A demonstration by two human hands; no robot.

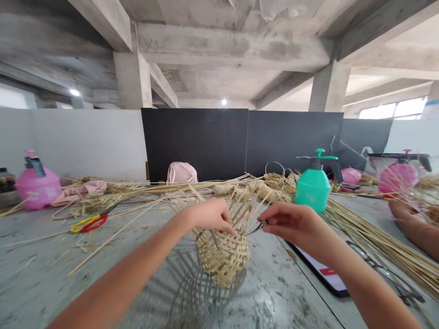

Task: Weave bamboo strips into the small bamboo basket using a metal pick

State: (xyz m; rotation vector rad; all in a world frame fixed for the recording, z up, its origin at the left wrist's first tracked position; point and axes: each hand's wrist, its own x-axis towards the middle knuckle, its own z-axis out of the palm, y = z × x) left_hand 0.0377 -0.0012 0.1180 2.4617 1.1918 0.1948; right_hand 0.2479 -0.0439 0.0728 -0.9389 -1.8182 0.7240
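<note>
A small basket (222, 258) of pale woven strips stands on the table in front of me, with loose strip ends fanning up from its rim. My left hand (213, 215) is closed at the near left of the rim, fingers curled over the weave. A thin dark piece (214, 239) shows just below it against the basket's side; its kind is unclear. To the right of the rim, my right hand (295, 223) pinches a thin dark curved strip (254, 229) that reaches toward the basket. The inside of the basket is hidden.
Scissors (89, 223) with yellow and red handles lie left. A green spray bottle (313, 187) and a bundle of strips (380, 242) are at right, near a tablet-like device (338, 283) and glasses (373, 265). Another person's hand (403, 212) is at far right.
</note>
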